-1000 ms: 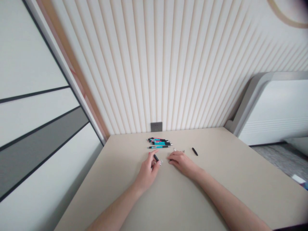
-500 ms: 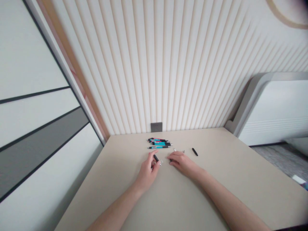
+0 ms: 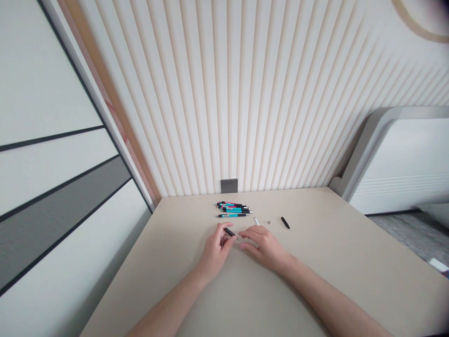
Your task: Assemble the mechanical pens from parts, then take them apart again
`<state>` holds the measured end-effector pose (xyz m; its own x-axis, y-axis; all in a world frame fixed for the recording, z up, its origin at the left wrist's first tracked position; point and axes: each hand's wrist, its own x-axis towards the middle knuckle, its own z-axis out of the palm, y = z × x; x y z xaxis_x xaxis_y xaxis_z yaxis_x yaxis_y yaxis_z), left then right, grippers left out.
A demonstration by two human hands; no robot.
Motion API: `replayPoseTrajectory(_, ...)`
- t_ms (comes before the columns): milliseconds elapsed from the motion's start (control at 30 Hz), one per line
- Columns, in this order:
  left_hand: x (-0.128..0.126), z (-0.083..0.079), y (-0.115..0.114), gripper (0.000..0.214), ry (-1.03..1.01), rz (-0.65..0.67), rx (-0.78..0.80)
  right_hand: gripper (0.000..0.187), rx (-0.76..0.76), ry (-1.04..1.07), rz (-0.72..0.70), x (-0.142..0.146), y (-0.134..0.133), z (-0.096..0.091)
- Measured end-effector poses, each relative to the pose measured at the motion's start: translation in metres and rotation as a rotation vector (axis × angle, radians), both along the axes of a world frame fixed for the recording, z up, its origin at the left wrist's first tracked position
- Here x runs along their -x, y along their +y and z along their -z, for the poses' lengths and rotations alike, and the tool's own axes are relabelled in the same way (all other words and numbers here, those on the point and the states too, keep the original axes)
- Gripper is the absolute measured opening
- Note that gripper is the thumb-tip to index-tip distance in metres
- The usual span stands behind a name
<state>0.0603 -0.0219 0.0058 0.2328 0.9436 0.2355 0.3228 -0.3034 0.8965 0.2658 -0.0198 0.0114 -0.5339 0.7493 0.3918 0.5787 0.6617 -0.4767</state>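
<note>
Left hand (image 3: 214,250): closed, black pen part (image 3: 229,231) gripped between thumb and fingers, its end pointed toward the right hand.
Right hand (image 3: 264,245): partly open, fingers loosely curved, nothing seen to be held.
Right fingertips (image 3: 242,232): placed just beside the light tip (image 3: 237,237) of the black pen part; contact cannot be told at this resolution.
Arms: both are rested low over the table, angled inward from the bottom of the view.
Pen bunch (image 3: 233,207): teal-and-black pens, some with pink parts, laid side by side, roughly parallel, just ahead of the hands.
Single pen (image 3: 231,215): teal and black, laid just in front of the bunch, nearly parallel to it.
White part (image 3: 257,221): small, laid right of the bunch, just ahead of the right hand.
Grey part (image 3: 268,222): tiny, seen near the white part; exact kind too small to tell.
Black part (image 3: 285,223): short, laid apart on the right, tilted relative to the pens.
Table (image 3: 315,262): beige top, set against the wall.
Wall (image 3: 245,93): cream, vertically ribbed panelling.
Socket (image 3: 229,186): grey, mounted low on the wall, above the table's back edge, behind the bunch.
Side panels (image 3: 52,93): white and grey, seen left of the table.
Heater (image 3: 400,159): white unit, seen right of the table, above the floor.
</note>
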Motion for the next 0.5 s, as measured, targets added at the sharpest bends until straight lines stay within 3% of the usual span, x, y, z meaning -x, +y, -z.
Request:
replayPoseTrajectory(267, 0.0006, 0.0019, -0.0011, 0.027, 0.034, 0.072, -0.014, 0.028, -0.013, 0.106, 0.044, 0.0012, 0.0001, 0.0039)
replayPoseTrajectory(500, 0.0055, 0.0015, 0.0042, 0.012, 0.161, 0.049, -0.270, 0.025, 0.050, 0.206, 0.080, 0.0028, -0.0024, 0.0035)
